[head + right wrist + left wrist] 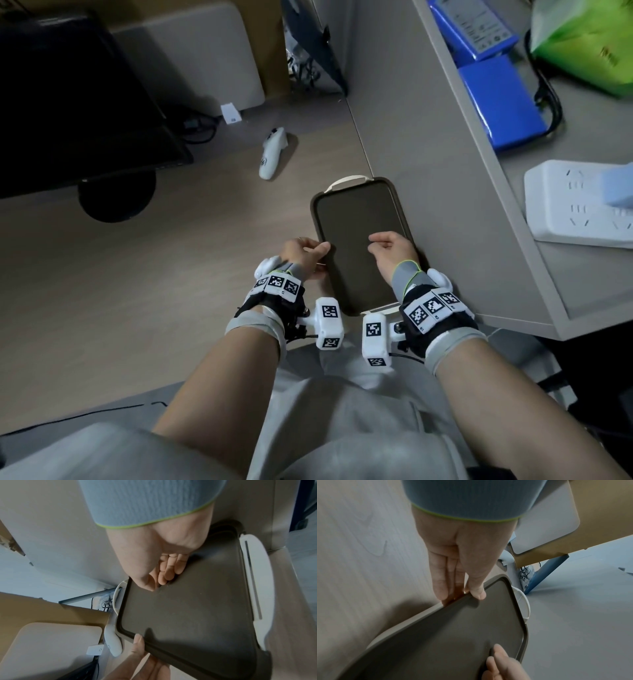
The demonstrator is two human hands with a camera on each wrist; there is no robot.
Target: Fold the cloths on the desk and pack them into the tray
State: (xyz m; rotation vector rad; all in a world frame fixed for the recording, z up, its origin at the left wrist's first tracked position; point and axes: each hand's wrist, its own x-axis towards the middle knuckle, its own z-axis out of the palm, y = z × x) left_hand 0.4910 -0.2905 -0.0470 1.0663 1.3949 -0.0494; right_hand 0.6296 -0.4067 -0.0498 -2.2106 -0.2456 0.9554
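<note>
A dark brown tray [356,219] with white end handles lies on the wooden desk [137,274], its right side against a grey partition. My left hand [305,250] grips the tray's left rim, thumb [477,592] on top and fingers [440,582] down the outside. My right hand [390,250] sits over the right part of the tray [188,615]; its fingers [169,570] are curled into the palm and hold nothing, with the thumb tip near the tray floor. The tray [453,635] has nothing in it. No cloth shows in any view.
A black monitor [68,102] on a round foot stands at the far left. A white handheld controller [272,154] lies beyond the tray. The grey partition [411,137] walls off the right, where a power strip [579,205], blue packs [503,99] and a green bag [582,44] sit.
</note>
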